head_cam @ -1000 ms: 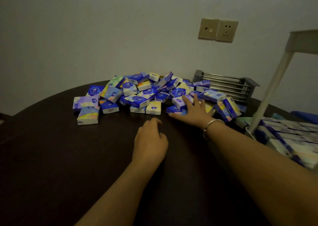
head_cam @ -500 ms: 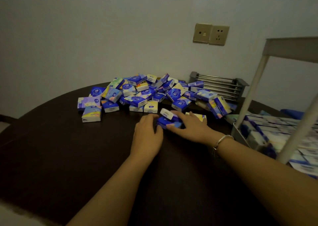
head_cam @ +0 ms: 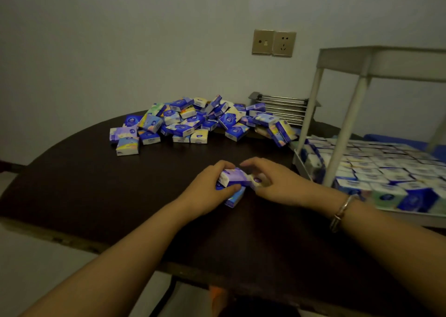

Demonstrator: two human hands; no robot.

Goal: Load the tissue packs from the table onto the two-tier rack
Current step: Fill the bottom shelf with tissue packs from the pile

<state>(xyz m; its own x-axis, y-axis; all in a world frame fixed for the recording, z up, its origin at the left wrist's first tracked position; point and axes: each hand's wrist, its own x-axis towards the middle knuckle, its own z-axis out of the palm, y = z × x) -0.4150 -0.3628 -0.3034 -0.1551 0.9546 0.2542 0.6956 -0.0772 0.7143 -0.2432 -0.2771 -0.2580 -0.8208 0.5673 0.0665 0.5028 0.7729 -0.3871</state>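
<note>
A heap of small blue, purple and yellow tissue packs (head_cam: pixel 200 123) lies at the far side of the dark round table (head_cam: pixel 96 184). Near the table's middle, my left hand (head_cam: pixel 207 191) and my right hand (head_cam: pixel 275 184) both grip a small stack of tissue packs (head_cam: pixel 235 181) held between them, a purple-and-white pack on top. The white two-tier rack (head_cam: pixel 347 123) stands at the right. Its lower tier (head_cam: pixel 386 172) is packed with several rows of tissue packs; its upper tier (head_cam: pixel 386 62) shows only its rim from below.
A metal-barred rack (head_cam: pixel 282 107) stands behind the heap against the wall. A wall switch and socket (head_cam: pixel 274 43) sit above it. The table's near edge runs across the lower frame, with pale floor to the left. A bracelet (head_cam: pixel 341 211) circles my right wrist.
My right hand pulled a few packs from the heap toward me. My left hand joined it, and both now hold the stack closer to the near edge and nearer the rack.
</note>
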